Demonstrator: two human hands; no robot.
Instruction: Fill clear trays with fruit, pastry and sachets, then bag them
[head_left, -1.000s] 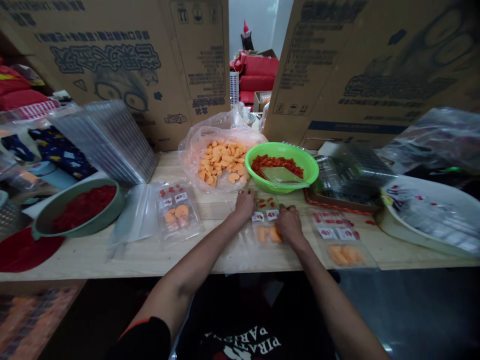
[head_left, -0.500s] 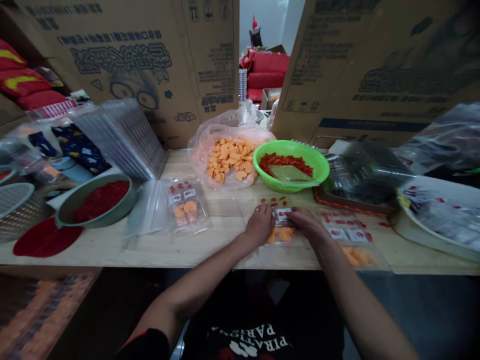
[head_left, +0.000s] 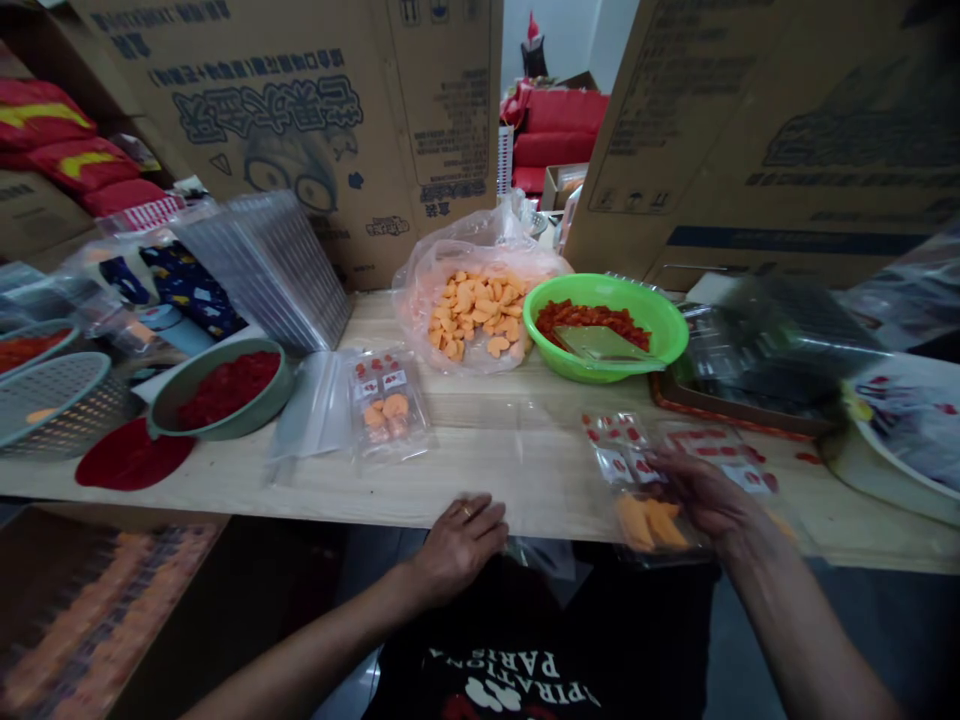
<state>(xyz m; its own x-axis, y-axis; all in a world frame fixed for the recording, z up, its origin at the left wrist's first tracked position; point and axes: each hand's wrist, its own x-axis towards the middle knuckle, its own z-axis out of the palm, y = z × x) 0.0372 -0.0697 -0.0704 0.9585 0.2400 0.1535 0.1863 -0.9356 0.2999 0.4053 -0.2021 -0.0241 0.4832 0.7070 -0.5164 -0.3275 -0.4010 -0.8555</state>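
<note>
My right hand (head_left: 701,490) pinches the upper right edge of a clear plastic packet (head_left: 613,465). It holds red pieces at the top, two white labels in the middle and orange pieces below. That packet partly overlaps a similar packet (head_left: 712,440) lying to its right. My left hand (head_left: 466,545) is at the front edge of the table, palm down, with its fingers loosely extended and nothing visible in them. Close by its fingertips, a clear plastic sheet or bag (head_left: 544,555) hangs over the edge. Another clear sheet (head_left: 517,450) lies flat on the wood.
Behind are a bag of orange pieces (head_left: 480,315) and a green basin (head_left: 679,345) of red pieces. Leftward lie a filled packet (head_left: 388,410), a grey-green bowl (head_left: 281,395) and stacked clear trays (head_left: 262,265). A white tub (head_left: 885,470) stands right; cardboard boxes (head_left: 420,130) wall the back.
My right hand has carried the packet rightward from the middle, onto the neighbouring one. My left hand has left the packet and moved down and left to the table's edge. The view has shifted slightly.
</note>
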